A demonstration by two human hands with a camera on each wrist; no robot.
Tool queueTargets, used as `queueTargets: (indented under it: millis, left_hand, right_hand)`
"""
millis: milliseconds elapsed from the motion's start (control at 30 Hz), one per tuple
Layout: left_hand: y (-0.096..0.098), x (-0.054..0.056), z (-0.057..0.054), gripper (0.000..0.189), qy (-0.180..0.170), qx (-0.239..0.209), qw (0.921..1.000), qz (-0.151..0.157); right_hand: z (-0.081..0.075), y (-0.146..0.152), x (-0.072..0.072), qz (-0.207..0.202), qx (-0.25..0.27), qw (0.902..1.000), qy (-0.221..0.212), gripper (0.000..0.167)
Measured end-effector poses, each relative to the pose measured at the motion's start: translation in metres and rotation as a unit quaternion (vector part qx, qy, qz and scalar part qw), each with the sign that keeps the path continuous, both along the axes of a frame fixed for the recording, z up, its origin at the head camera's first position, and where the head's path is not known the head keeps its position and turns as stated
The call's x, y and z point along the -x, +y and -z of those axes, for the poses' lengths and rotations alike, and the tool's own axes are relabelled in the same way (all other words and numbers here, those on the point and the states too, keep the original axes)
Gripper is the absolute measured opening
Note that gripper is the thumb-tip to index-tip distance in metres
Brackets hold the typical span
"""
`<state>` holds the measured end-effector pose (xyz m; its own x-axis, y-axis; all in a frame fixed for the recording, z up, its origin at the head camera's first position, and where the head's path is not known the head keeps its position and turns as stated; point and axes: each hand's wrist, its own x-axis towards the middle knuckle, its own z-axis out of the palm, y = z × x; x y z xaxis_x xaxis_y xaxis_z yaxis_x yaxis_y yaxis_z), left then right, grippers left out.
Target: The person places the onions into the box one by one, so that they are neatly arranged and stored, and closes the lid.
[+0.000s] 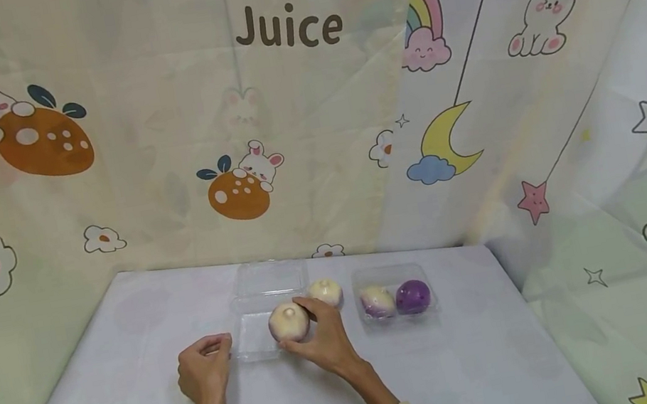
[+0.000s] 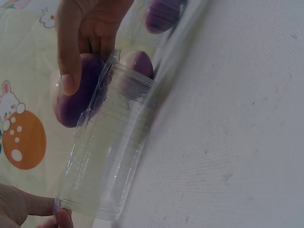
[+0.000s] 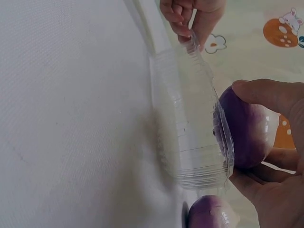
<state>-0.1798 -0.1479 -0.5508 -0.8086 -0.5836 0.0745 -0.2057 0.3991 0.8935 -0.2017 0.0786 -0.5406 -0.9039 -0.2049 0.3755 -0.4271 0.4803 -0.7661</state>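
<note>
My right hand (image 1: 324, 339) grips a purple-and-white turnip (image 1: 289, 322) between thumb and fingers. It holds the turnip at the right rim of a clear plastic clamshell box (image 1: 255, 329), whose lid (image 1: 268, 278) lies folded back behind it. In the right wrist view, the turnip's purple side (image 3: 237, 128) overlaps the box rim. At the box's left edge my left hand (image 1: 205, 369) pinches the rim between thumb and finger, as the left wrist view shows. A second turnip (image 1: 326, 293) sits on the table just beyond my right hand.
To the right stands another clear plastic box (image 1: 393, 323), holding a pale turnip (image 1: 376, 302) and a purple round vegetable (image 1: 413, 296). A white cloth covers the table (image 1: 456, 366). Printed curtains (image 1: 152, 116) hang close behind it and along the sides.
</note>
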Motion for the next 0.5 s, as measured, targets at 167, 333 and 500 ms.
queueTargets:
  millis: [167, 333, 500]
  left_hand:
    - [0.0004, -0.0002, -0.0001, 0.018, -0.006, -0.001, 1.0000, -0.005]
    - [0.0011, 0.0004, 0.0006, 0.018, -0.005, -0.005, 1.0000, -0.007]
    - [0.0016, 0.0007, 0.0003, 0.018, -0.003, -0.004, 1.0000, -0.005]
  right_hand:
    - [0.0004, -0.0014, -0.0001, -0.001, -0.004, 1.0000, 0.003, 0.075]
    - [0.0007, -0.0031, 0.0013, -0.004, -0.001, 1.0000, 0.002, 0.074]
    - [0.0007, -0.0054, 0.0024, -0.004, -0.006, 1.0000, -0.001, 0.073]
